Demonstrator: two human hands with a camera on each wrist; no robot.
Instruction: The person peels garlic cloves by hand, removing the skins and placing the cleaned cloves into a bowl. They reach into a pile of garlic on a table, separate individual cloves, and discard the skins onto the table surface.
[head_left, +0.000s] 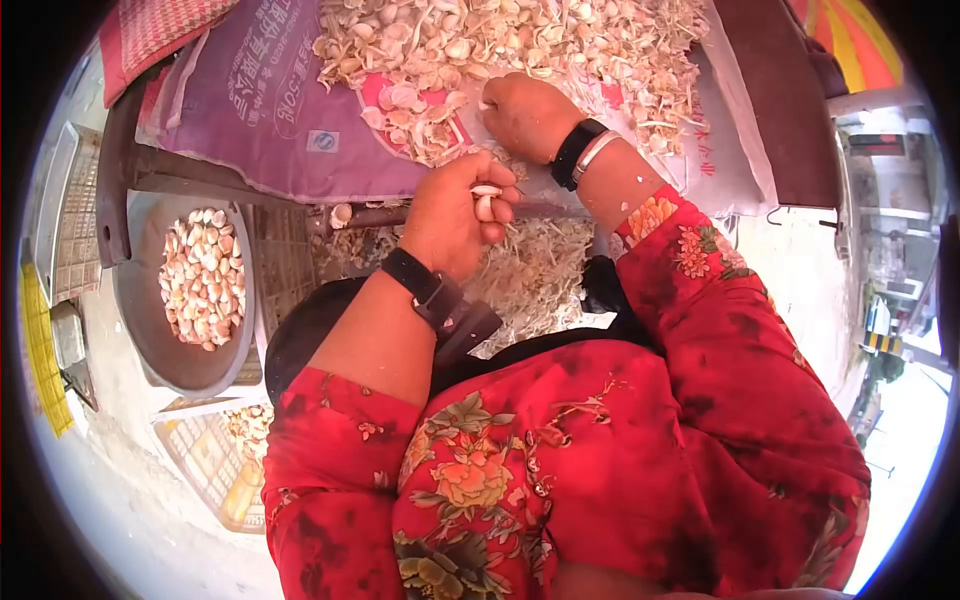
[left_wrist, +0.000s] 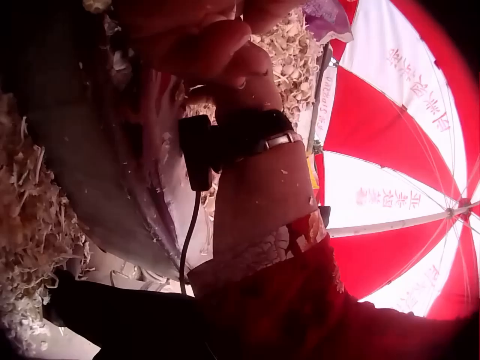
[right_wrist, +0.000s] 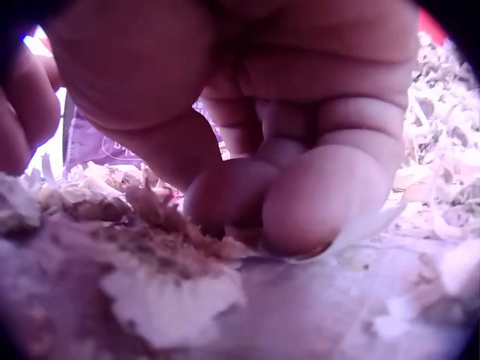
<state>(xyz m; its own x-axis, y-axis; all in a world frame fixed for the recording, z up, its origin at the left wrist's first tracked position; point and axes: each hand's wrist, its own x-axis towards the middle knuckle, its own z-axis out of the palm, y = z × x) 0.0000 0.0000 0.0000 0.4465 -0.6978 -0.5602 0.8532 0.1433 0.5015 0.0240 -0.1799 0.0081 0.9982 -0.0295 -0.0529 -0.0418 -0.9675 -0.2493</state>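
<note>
Sorting garlic by hand, partway along as I judge it.
From my feed, the left hand (head_left: 450,225), near twelve o'clock, has its fingers curled round a few pale cloves (head_left: 484,208); the right hand (head_left: 535,115), just past twelve, is narrow, fingertips down among loose skins (right_wrist: 176,300) on the sack-covered worktop (head_left: 775,90), though I cannot tell whether it pinches anything. Done, I'd say: the bowl (head_left: 140,250) at nine o'clock holds many cleaned-looking cloves, and a crate (head_left: 205,455) at eight carries more pieces, too small for me to read. Left to do: the broad heap of garlic and husk (head_left: 460,40) from twelve to one, plus the handful not yet put down. Shed husks (head_left: 530,285) lie below the worktop's near edge, at twelve.
</note>
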